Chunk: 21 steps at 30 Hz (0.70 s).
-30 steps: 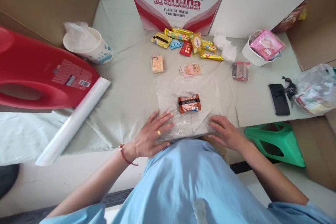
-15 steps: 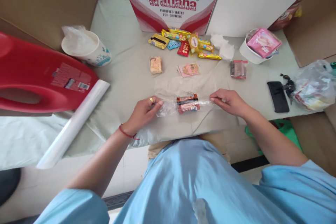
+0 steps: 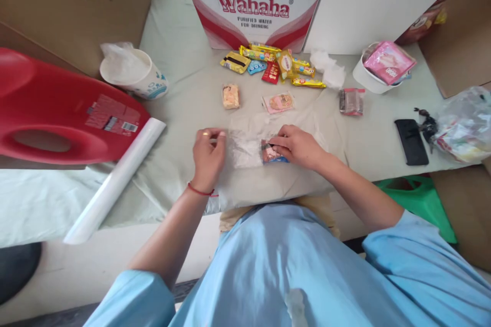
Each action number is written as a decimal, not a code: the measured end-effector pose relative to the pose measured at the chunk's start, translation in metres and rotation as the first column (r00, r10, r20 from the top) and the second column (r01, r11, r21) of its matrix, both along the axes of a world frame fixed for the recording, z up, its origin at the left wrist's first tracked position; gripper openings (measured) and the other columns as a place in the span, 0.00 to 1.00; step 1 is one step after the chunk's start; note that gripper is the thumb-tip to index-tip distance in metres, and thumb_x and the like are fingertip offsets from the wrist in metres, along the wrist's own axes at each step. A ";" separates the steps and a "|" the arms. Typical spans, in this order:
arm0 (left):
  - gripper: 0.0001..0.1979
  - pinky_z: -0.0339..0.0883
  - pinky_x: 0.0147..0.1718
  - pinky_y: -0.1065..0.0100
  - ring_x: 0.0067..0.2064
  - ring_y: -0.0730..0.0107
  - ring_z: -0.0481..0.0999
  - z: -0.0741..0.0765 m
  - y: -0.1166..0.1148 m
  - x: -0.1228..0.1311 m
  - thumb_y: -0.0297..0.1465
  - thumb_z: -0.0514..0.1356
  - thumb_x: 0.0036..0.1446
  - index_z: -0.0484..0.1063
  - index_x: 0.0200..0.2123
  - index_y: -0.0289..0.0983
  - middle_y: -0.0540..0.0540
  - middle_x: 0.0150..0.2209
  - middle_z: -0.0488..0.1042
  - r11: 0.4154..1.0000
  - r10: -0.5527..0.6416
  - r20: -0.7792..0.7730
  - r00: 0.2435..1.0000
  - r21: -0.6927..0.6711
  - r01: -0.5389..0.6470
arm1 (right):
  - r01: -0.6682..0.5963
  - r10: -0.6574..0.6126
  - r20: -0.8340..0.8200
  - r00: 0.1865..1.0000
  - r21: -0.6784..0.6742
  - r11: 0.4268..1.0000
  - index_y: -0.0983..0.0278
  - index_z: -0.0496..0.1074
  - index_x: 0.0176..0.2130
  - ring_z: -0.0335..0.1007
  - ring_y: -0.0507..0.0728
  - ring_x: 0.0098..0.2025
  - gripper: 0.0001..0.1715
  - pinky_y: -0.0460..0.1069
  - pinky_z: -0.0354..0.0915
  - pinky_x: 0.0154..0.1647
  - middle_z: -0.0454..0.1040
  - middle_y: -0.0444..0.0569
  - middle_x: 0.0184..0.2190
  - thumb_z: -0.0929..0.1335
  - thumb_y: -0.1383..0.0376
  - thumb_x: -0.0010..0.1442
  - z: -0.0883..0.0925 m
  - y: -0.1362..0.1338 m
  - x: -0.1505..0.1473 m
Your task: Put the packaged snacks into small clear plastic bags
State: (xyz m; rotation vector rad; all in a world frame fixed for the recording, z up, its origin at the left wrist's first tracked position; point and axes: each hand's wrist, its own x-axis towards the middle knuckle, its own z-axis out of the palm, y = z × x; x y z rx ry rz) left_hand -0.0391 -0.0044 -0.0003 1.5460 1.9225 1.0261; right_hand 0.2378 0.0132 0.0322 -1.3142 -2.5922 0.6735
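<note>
Head view: left hand [image 3: 208, 156] in pinch on clear wrap [image 3: 244, 149] edge, right hand [image 3: 298, 146] perhaps tight on snack packet [image 3: 271, 156].

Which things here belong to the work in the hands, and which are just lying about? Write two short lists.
In the work: left hand, pinching the clear plastic sheet; right hand, on the brown snack packet.
Lying about: film roll, red jug, paper cup, Wahaha box, pile of snack packets, black phone, white tub.
</note>
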 end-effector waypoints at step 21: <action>0.18 0.62 0.46 0.52 0.53 0.55 0.78 0.001 -0.032 0.080 0.26 0.53 0.71 0.80 0.55 0.42 0.43 0.59 0.82 0.776 -0.555 -0.462 0.692 0.013 0.631 | 0.159 -0.149 0.302 0.941 -0.007 0.987 0.67 0.71 0.64 0.72 0.70 0.55 0.34 0.58 0.66 0.52 0.79 0.63 0.53 0.74 0.60 0.62 -0.016 0.092 -0.015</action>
